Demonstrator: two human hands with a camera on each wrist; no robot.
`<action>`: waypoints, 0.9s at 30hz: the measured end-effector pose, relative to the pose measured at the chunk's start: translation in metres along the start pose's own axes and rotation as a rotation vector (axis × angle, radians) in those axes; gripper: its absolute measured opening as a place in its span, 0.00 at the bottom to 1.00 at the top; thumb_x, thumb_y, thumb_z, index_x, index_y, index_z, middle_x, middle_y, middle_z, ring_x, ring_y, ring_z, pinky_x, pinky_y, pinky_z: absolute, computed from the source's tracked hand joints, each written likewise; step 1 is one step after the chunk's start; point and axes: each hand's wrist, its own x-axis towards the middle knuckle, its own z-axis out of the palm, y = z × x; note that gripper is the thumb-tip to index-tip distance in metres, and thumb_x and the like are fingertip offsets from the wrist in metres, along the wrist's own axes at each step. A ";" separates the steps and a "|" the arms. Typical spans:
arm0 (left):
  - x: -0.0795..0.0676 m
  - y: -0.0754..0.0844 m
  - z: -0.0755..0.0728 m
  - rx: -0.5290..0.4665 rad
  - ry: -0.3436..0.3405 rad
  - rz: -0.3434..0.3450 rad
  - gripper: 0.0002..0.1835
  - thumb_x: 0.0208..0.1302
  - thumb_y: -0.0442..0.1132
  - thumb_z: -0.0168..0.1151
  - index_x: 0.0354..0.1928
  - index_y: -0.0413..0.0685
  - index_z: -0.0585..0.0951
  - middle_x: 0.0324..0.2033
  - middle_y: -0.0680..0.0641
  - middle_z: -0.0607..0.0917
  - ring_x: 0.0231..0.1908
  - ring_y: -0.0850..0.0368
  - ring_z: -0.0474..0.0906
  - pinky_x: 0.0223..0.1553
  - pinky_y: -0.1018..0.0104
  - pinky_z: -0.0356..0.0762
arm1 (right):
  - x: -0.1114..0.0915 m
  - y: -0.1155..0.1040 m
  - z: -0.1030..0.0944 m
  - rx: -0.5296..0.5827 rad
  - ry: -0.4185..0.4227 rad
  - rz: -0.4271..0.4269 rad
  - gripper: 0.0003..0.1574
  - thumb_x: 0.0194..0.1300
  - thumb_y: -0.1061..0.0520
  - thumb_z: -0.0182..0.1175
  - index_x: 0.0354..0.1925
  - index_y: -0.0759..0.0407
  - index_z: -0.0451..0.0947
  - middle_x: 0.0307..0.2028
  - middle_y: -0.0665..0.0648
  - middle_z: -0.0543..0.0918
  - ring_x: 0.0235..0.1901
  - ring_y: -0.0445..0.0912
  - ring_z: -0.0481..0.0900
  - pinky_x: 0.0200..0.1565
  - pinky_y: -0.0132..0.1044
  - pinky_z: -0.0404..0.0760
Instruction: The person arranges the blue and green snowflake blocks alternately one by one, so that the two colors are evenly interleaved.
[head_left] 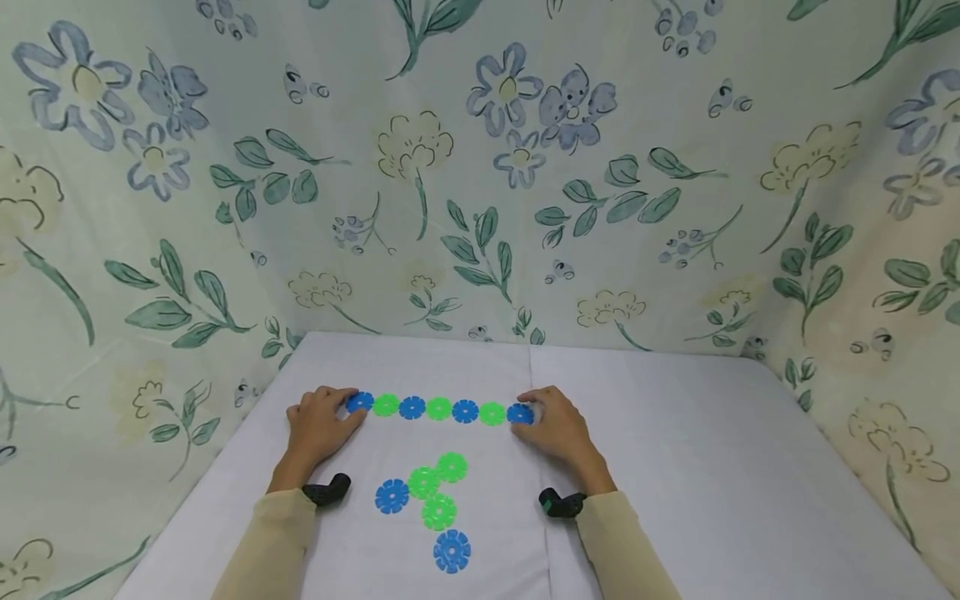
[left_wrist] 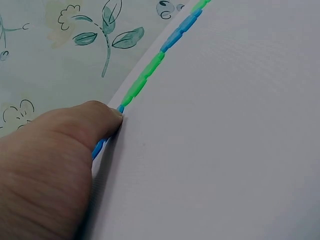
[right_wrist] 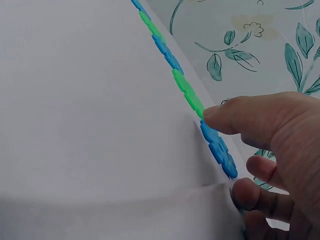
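A straight row of blue and green notched plastic discs point(head_left: 438, 408), alternating in colour, runs across the white table. At its left end my left hand point(head_left: 318, 423) holds a blue disc point(head_left: 361, 402), thumb at the near edge and forefinger at the far edge. In the left wrist view the thumb point(left_wrist: 107, 117) covers part of that disc. At the other end my right hand point(head_left: 558, 427) spans another blue disc point(head_left: 520, 413) between thumb and forefinger. The right wrist view shows a fingertip right where this disc meets the neighbouring green disc point(right_wrist: 188, 94).
Nearer the front lie several loose discs: a blue disc point(head_left: 392, 496), green discs point(head_left: 438, 512) overlapping one another, and another blue disc point(head_left: 452, 551). A floral curtain point(head_left: 480, 208) hangs behind the white tabletop point(head_left: 697, 467). A black wrist device point(head_left: 561, 502) sits on each forearm.
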 end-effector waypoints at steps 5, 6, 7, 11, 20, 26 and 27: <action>0.000 0.001 -0.001 -0.006 -0.007 -0.003 0.27 0.64 0.57 0.65 0.62 0.54 0.80 0.55 0.39 0.80 0.55 0.38 0.71 0.53 0.36 0.57 | 0.001 -0.006 -0.008 0.056 0.061 -0.092 0.24 0.57 0.46 0.73 0.53 0.43 0.83 0.53 0.49 0.81 0.39 0.46 0.79 0.41 0.42 0.79; 0.000 0.002 -0.001 -0.006 -0.007 -0.003 0.27 0.64 0.57 0.65 0.62 0.54 0.80 0.55 0.38 0.80 0.55 0.38 0.71 0.53 0.37 0.57 | 0.001 -0.009 -0.010 0.067 0.077 -0.121 0.23 0.58 0.46 0.73 0.53 0.43 0.83 0.52 0.48 0.81 0.35 0.44 0.77 0.37 0.39 0.77; 0.000 0.002 -0.002 -0.007 -0.006 -0.003 0.27 0.64 0.57 0.65 0.62 0.54 0.80 0.55 0.38 0.80 0.55 0.38 0.71 0.53 0.37 0.57 | 0.001 -0.011 -0.012 0.077 0.090 -0.150 0.23 0.59 0.46 0.72 0.53 0.43 0.83 0.50 0.47 0.82 0.32 0.43 0.75 0.34 0.36 0.75; -0.001 0.003 -0.003 -0.003 -0.005 -0.004 0.27 0.64 0.57 0.64 0.62 0.54 0.80 0.55 0.38 0.80 0.55 0.38 0.71 0.52 0.37 0.57 | -0.001 -0.021 -0.020 0.082 0.122 -0.234 0.20 0.61 0.46 0.70 0.52 0.44 0.83 0.47 0.45 0.83 0.30 0.39 0.73 0.31 0.31 0.74; -0.004 -0.001 -0.003 -0.003 -0.010 -0.021 0.27 0.64 0.57 0.65 0.62 0.54 0.80 0.55 0.39 0.80 0.56 0.38 0.71 0.53 0.36 0.57 | -0.006 -0.041 -0.033 0.079 0.119 -0.307 0.23 0.62 0.46 0.70 0.55 0.43 0.81 0.44 0.45 0.84 0.29 0.38 0.74 0.30 0.31 0.76; 0.000 -0.002 -0.001 -0.006 -0.024 -0.010 0.28 0.64 0.59 0.64 0.63 0.55 0.80 0.56 0.39 0.80 0.56 0.38 0.70 0.55 0.36 0.56 | -0.008 -0.049 -0.037 0.130 0.115 -0.386 0.21 0.60 0.47 0.72 0.52 0.43 0.83 0.41 0.44 0.85 0.27 0.37 0.75 0.29 0.31 0.76; 0.001 -0.002 -0.001 -0.007 -0.019 -0.005 0.28 0.64 0.58 0.64 0.63 0.54 0.80 0.55 0.39 0.80 0.56 0.38 0.71 0.54 0.36 0.57 | -0.008 -0.050 -0.037 0.145 0.102 -0.398 0.20 0.61 0.48 0.72 0.52 0.43 0.83 0.41 0.45 0.85 0.27 0.37 0.75 0.29 0.31 0.76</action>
